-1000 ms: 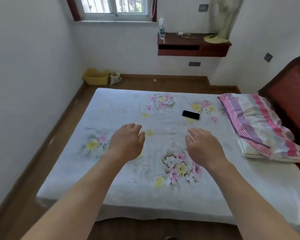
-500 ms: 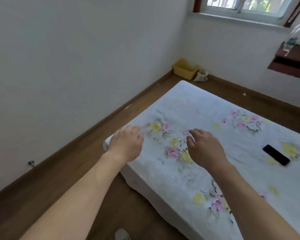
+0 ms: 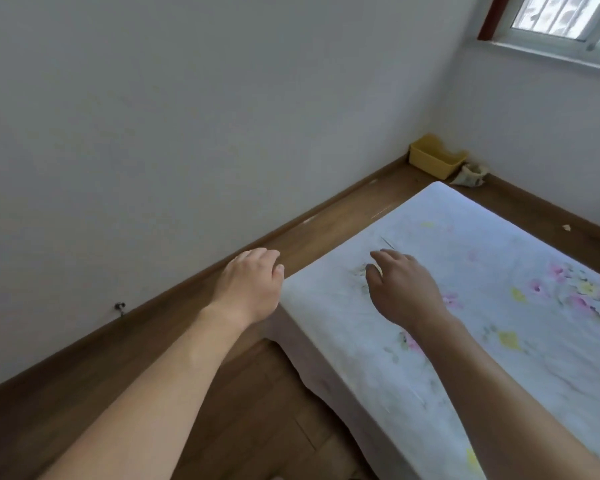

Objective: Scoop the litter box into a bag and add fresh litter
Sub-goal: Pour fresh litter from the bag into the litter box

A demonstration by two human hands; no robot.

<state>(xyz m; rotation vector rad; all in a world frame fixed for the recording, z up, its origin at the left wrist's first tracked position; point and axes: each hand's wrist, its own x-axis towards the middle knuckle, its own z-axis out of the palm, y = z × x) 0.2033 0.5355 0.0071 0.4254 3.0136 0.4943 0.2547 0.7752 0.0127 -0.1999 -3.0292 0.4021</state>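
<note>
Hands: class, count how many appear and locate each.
2. The left hand is over the floor beside the bed; the right hand is over the bed. None seems hidden.

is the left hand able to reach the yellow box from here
Probably not: the yellow box sits in the far corner, well beyond the left hand, though the floor between looks unobstructed.
</note>
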